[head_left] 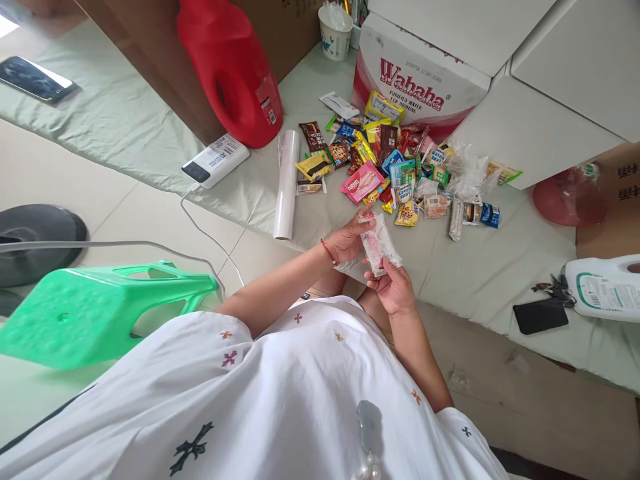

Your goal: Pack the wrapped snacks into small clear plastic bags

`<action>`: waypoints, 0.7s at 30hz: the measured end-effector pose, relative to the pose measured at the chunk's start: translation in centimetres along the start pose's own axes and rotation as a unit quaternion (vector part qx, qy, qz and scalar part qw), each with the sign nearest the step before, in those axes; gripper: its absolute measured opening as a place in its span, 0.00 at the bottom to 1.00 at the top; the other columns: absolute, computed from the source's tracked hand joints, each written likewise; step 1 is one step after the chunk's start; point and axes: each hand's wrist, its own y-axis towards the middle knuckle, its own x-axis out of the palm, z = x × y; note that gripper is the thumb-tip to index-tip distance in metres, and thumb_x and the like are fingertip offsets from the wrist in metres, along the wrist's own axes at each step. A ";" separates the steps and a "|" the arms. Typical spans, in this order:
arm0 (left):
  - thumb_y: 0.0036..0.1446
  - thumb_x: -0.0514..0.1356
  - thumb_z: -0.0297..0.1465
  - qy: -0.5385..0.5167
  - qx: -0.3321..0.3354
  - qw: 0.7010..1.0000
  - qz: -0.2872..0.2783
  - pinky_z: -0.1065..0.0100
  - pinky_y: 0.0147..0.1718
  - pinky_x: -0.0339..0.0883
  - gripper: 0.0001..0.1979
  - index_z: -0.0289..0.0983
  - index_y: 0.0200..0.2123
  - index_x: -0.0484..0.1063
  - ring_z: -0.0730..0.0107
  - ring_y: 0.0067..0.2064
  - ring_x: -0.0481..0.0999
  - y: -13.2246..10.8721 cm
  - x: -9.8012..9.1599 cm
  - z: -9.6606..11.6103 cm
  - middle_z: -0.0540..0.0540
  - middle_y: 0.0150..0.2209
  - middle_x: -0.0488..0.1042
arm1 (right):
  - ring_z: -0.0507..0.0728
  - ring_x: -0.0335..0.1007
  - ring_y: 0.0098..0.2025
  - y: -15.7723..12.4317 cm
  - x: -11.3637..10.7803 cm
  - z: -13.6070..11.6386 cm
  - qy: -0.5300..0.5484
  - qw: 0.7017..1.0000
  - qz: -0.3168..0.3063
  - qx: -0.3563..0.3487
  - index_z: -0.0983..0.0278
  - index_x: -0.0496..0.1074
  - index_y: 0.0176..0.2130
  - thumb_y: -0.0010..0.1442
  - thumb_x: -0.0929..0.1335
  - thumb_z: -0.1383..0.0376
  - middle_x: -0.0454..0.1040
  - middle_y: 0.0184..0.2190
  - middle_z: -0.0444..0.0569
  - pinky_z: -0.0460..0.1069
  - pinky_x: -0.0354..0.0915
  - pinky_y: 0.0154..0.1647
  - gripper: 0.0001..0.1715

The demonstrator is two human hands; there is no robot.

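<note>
Both hands grip one plastic-wrapped snack packet (379,241), whitish with pink patches, held over my lap. My left hand (350,241), with a red string bracelet at the wrist, closes on its upper left end, thumb on top. At the lower right end, my right hand (393,287) pinches the packet between thumb and fingers. Just beyond lies a heap of small wrapped snacks, among them a pink wafer packet (362,182), a yellow packet (313,167) and a cookie packet (407,213). A roll of clear film (287,185) lies left of the heap.
Behind the snacks stands a Wahaha carton (417,80) beneath white drawers. A red jug (233,73), a white power bank (216,160) with a cable and a green stool (100,313) are leftward. A black wallet (540,316) and a white bottle (605,288) lie rightward.
</note>
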 end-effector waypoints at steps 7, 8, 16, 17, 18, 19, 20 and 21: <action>0.44 0.71 0.21 0.011 0.001 0.998 0.059 0.60 0.42 0.76 0.14 0.33 0.36 0.74 0.63 0.35 0.83 0.8 0.1 -1.6 0.44 0.33 0.82 | 0.55 0.79 0.40 0.0 -0.2 0.0 -0.090 0.990 0.078 -0.076 0.57 0.70 0.54 0.53 0.77 0.41 0.80 0.48 0.47 0.50 0.79 0.36 0.38; 0.45 0.72 0.22 0.016 0.000 0.998 0.053 0.62 0.41 0.76 0.13 0.32 0.35 0.74 0.64 0.34 0.83 0.7 0.3 -1.8 0.44 0.32 0.82 | 0.55 0.78 0.39 0.1 -0.4 -0.1 -0.112 0.987 0.086 -0.078 0.58 0.71 0.53 0.52 0.76 0.41 0.80 0.46 0.47 0.49 0.78 0.34 0.37; 0.47 0.76 0.28 0.021 -0.019 0.999 0.029 0.59 0.46 0.76 0.16 0.34 0.36 0.74 0.62 0.36 0.83 0.5 0.8 -2.9 0.45 0.33 0.82 | 0.52 0.66 0.27 0.8 -1.5 0.6 -0.197 0.974 0.083 -0.081 0.59 0.69 0.38 0.58 0.71 0.38 0.70 0.26 0.40 0.47 0.72 0.26 0.29; 0.47 0.75 0.27 0.022 -0.025 0.999 0.041 0.59 0.46 0.76 0.15 0.33 0.36 0.74 0.63 0.36 0.83 0.5 0.7 -3.0 0.45 0.32 0.82 | 0.53 0.68 0.28 0.8 -1.8 0.6 -0.214 0.970 0.081 -0.082 0.59 0.69 0.38 0.60 0.69 0.37 0.71 0.27 0.41 0.48 0.72 0.28 0.29; 0.48 0.74 0.27 0.020 -0.032 0.998 0.054 0.59 0.47 0.76 0.14 0.33 0.36 0.74 0.63 0.36 0.83 0.5 0.6 -3.1 0.44 0.32 0.82 | 0.55 0.70 0.30 0.7 -2.0 0.5 -0.242 0.962 0.082 -0.092 0.59 0.70 0.38 0.63 0.66 0.37 0.73 0.28 0.43 0.50 0.74 0.31 0.29; 0.50 0.74 0.27 0.013 -0.038 0.997 0.070 0.59 0.47 0.76 0.13 0.33 0.35 0.74 0.63 0.35 0.83 0.6 0.6 -3.1 0.45 0.32 0.82 | 0.56 0.72 0.33 0.5 -2.3 0.3 -0.280 0.948 0.092 -0.118 0.60 0.71 0.39 0.66 0.63 0.37 0.75 0.30 0.46 0.52 0.75 0.36 0.30; 0.52 0.73 0.28 0.003 -0.041 0.996 0.085 0.59 0.46 0.76 0.11 0.34 0.35 0.73 0.64 0.35 0.83 0.7 0.5 -3.1 0.45 0.32 0.81 | 0.59 0.74 0.38 0.2 -2.6 -0.1 -0.326 0.925 0.111 -0.159 0.60 0.72 0.41 0.69 0.60 0.39 0.77 0.34 0.49 0.55 0.75 0.42 0.30; 0.54 0.72 0.29 -0.007 -0.041 0.994 0.098 0.60 0.46 0.76 0.10 0.34 0.35 0.73 0.65 0.34 0.82 0.7 0.6 -3.1 0.46 0.31 0.81 | 0.61 0.75 0.44 -0.1 -2.9 -0.4 -0.374 0.893 0.133 -0.212 0.60 0.74 0.45 0.70 0.59 0.41 0.78 0.40 0.53 0.58 0.75 0.48 0.29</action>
